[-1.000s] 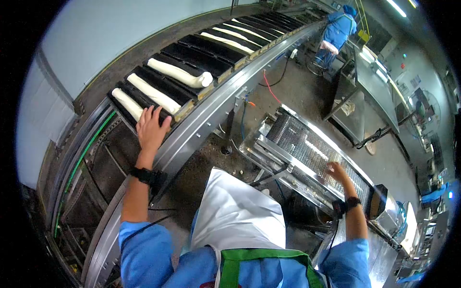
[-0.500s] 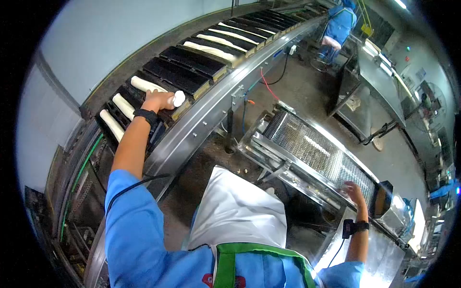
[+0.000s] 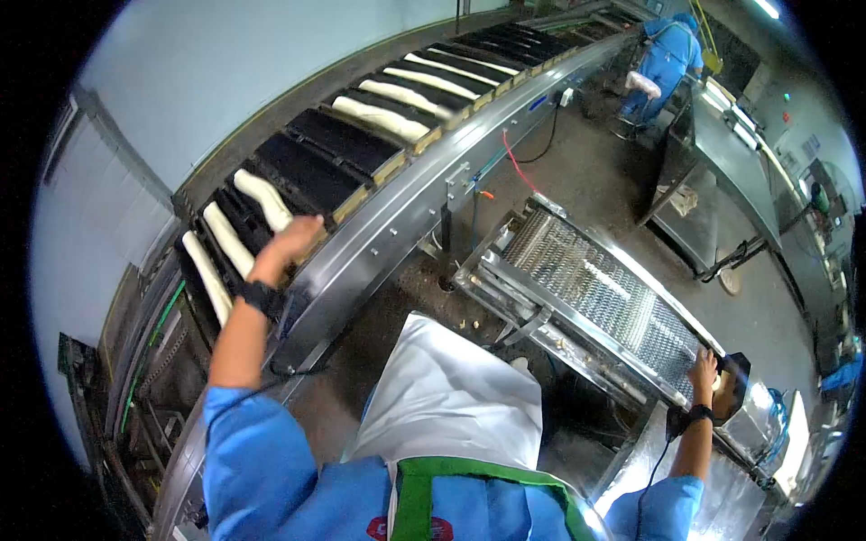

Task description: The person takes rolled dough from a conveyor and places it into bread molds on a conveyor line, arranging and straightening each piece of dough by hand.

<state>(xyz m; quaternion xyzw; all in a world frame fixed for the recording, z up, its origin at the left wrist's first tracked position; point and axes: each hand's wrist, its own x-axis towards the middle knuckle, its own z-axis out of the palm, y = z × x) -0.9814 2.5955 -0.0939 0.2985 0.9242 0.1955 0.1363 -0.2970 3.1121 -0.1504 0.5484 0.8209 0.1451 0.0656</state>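
Note:
My left hand [image 3: 296, 242] lies over the front end of a pale dough strip [image 3: 262, 196], its fingers stretched out towards the rail. This strip rests bent in a dark mould on the curved conveyor. Two more dough strips, a middle one [image 3: 227, 238] and an outer one [image 3: 207, 275], lie in moulds to its left. My right hand [image 3: 704, 370] is at the far right end of the metal mesh belt [image 3: 595, 288], its fingers apart by the dark machine opening [image 3: 732, 379]. A small pale piece shows beside those fingers; whether they touch it is unclear.
Further along the conveyor, several moulds hold dough strips, such as this one [image 3: 381, 117]; nearer dark moulds [image 3: 311, 162] hold none. A steel rail [image 3: 388, 212] edges the line. A co-worker in blue [image 3: 666, 68] stands by a steel table [image 3: 735, 162] at the back right.
The dough end that stuck out past my left hand is now down at the mould, under that hand. My right hand has moved right along the mesh belt to the machine opening.

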